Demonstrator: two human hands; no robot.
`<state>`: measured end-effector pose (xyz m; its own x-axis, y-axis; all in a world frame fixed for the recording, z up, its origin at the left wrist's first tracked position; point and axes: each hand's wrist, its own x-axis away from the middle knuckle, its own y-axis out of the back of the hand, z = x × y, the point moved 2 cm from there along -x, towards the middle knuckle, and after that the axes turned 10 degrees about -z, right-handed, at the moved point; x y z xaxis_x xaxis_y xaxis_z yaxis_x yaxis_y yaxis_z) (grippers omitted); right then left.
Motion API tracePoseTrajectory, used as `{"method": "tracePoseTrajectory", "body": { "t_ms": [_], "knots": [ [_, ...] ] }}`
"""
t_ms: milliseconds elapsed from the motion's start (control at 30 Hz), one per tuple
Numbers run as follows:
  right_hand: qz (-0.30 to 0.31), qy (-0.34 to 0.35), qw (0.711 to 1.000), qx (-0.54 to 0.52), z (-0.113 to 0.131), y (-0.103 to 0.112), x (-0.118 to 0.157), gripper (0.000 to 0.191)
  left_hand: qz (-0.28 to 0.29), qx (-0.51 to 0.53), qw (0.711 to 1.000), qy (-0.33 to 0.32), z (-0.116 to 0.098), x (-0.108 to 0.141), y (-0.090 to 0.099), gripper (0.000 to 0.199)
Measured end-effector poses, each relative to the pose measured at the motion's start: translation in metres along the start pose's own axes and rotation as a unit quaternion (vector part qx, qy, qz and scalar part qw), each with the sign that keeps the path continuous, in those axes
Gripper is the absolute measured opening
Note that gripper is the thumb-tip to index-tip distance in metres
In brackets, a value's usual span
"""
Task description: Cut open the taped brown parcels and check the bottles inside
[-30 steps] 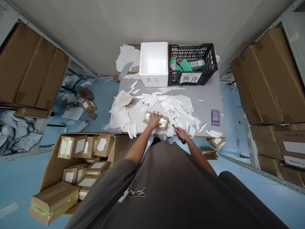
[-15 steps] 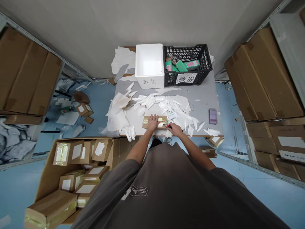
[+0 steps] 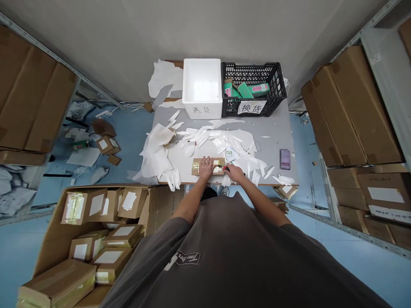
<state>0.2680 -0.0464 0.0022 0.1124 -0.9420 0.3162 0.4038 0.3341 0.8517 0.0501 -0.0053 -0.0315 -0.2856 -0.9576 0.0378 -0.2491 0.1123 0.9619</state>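
A small taped cardboard box (image 3: 196, 167) lies lengthwise at the front edge of the table. My left hand (image 3: 205, 168) grips it from above, its fingers laid across the top toward the far edge. My right hand (image 3: 235, 173) is closed around a red and black box cutter (image 3: 226, 168), held at the right end of the box. The cutter's blade is too small to make out. Shiny tape shows on the box top between my hands. Torn white paper strips (image 3: 202, 136) lie just beyond the box.
At the table's back stand a white foam box (image 3: 202, 109) and a black crate (image 3: 257, 105) with green packages. A phone (image 3: 284, 159) lies at the right. A large carton (image 3: 51, 239) of parcels is at lower left. Shelves with big boxes (image 3: 359, 107) flank both sides.
My right hand and the box cutter have shifted very slightly left along the box top. My left hand stays on the box. The whole view has shifted a little.
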Motion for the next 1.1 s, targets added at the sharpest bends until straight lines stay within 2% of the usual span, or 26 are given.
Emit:
{"method": "tracePoseTrajectory", "body": {
  "t_ms": [200,300,367,467,567,633,700,767,900,1100],
  "knots": [
    [-0.01,-0.033,0.999,0.03,0.0,-0.012,0.008,0.031,0.043,-0.002,0.999,0.001,-0.003,0.004,0.001,0.073],
    [-0.026,-0.038,0.999,0.016,-0.009,-0.012,0.007,0.03,0.03,0.0,1.0,0.005,-0.002,0.004,-0.002,0.07],
    [-0.048,-0.067,0.997,0.004,-0.029,-0.003,0.004,0.03,0.001,0.01,1.0,0.008,-0.002,0.003,-0.004,0.063],
    [-0.106,-0.149,0.983,-0.02,-0.072,0.02,0.004,0.028,-0.031,0.024,0.999,0.018,0.0,0.003,-0.006,0.057],
    [-0.119,-0.148,0.977,-0.094,-0.097,0.026,0.005,0.028,-0.024,0.02,0.999,0.02,0.0,0.002,-0.006,0.055],
    [-0.107,-0.166,0.961,-0.193,-0.097,0.013,0.003,0.031,-0.015,0.013,1.0,0.018,-0.001,0.002,-0.004,0.056],
    [-0.112,-0.214,0.931,-0.273,-0.093,-0.007,-0.002,0.034,-0.014,0.009,1.0,0.02,-0.003,0.003,-0.002,0.057],
    [-0.138,-0.265,0.913,-0.278,-0.09,-0.026,-0.009,0.038,-0.017,0.008,1.0,0.025,-0.004,0.004,0.0,0.058],
    [-0.188,-0.276,0.926,-0.175,-0.098,-0.046,-0.026,0.041,-0.003,-0.003,1.0,0.031,-0.005,0.005,0.001,0.059],
    [-0.157,-0.271,0.941,-0.131,-0.106,-0.054,-0.039,0.035,0.026,-0.021,0.999,0.031,-0.005,0.005,0.003,0.062]
  ]
}}
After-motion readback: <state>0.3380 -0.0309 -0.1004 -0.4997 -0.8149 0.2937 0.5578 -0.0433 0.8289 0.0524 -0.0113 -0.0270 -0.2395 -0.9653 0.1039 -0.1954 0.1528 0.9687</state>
